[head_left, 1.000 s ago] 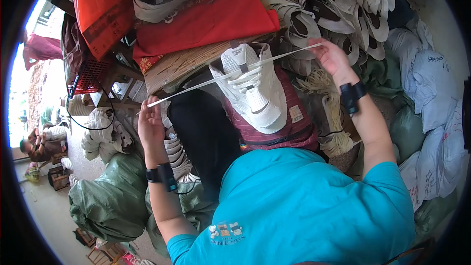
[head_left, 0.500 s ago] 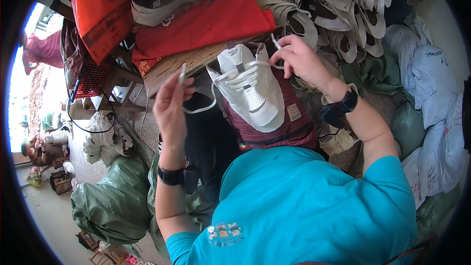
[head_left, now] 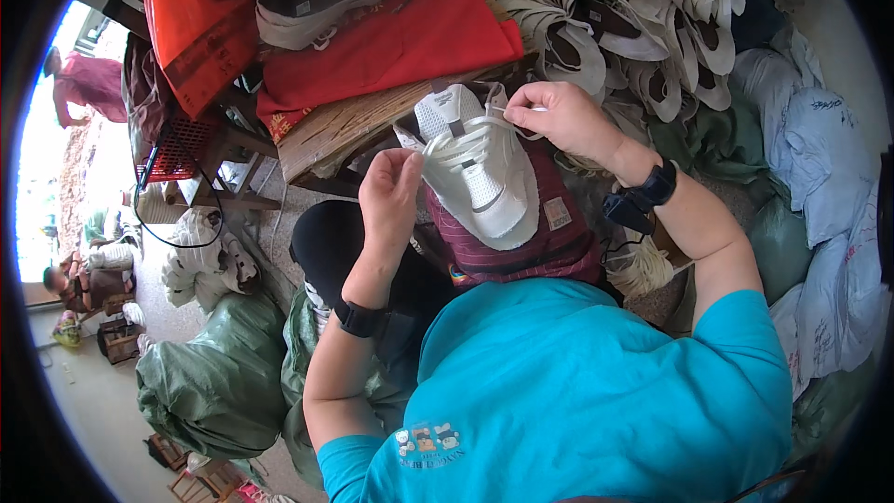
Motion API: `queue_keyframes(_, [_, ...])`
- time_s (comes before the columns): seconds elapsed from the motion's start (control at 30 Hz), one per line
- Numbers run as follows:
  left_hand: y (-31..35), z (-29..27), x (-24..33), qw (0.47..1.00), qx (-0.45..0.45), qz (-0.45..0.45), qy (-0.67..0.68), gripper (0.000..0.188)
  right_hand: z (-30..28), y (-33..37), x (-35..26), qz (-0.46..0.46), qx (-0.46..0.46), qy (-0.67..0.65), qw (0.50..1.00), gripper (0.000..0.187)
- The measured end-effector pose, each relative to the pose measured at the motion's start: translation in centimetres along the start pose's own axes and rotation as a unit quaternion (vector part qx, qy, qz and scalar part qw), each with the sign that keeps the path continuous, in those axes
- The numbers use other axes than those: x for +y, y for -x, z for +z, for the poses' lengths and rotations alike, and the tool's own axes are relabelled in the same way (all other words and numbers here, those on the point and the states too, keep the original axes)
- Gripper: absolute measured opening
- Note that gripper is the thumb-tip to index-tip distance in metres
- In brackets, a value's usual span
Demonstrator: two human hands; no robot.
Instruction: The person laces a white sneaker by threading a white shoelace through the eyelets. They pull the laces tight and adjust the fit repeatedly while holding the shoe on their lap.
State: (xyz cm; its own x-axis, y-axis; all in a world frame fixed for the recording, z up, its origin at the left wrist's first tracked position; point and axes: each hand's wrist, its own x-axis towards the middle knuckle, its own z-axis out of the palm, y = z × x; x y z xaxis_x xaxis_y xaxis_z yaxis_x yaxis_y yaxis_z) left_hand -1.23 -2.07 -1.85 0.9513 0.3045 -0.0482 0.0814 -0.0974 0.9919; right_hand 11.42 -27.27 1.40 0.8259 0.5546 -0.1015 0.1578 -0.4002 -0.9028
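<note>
A white sneaker upper (head_left: 484,200) is near the middle of the frame, slightly above its centre, with the toe pointing downward. It lies on a dark red striped cloth (head_left: 521,256) over the lap of the person in the turquoise T-shirt (head_left: 596,382). A white shoelace (head_left: 475,145) runs across its front in several rows.

The right hand (head_left: 570,121) comes from the right and is at the upper right edge of the sneaker upper; its thumb and fingers are pinched closed on a part of the lace. The left hand (head_left: 389,196) is at the left edge of the lacing, with thumb and fingertips near each other; I cannot tell whether they are closed on the lace. Each wrist has a black band.

Above, a wooden table (head_left: 321,142) carries a red cloth (head_left: 419,47), on which a pale shoe upper (head_left: 275,26) with dark lining stands. At the upper right of the frame there are rows of stacked shoe uppers (head_left: 549,0), and pale sacks (head_left: 819,149) fill the right side. A green sack (head_left: 209,377) sits at the lower left.
</note>
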Motion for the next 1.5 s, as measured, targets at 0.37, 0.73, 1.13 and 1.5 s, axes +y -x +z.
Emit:
queue_keyframes(0.37, [0.3,-0.4,-0.1,0.984,0.064,0.06,-0.158,0.019,1.0,-0.5,-2.8,-0.199,0.093,0.351,0.91,0.009])
queue_keyframes(0.73, [-0.4,-0.7,0.8,0.979,0.078,0.032,-0.184,0.02,0.6,-1.3,-3.3,-0.329,0.022,0.478,0.814,0.005])
queue_keyframes(1.13, [-2.5,-1.0,4.1,0.938,0.008,0.029,-0.345,0.029,-0.1,-3.3,-4.7,-0.306,-0.098,0.559,0.764,0.012])
queue_keyframes(1.5, [-4.1,-3.5,7.5,0.833,-0.177,0.255,-0.457,0.026,-2.9,-6.4,-4.7,-0.287,-0.224,0.284,0.887,0.018])
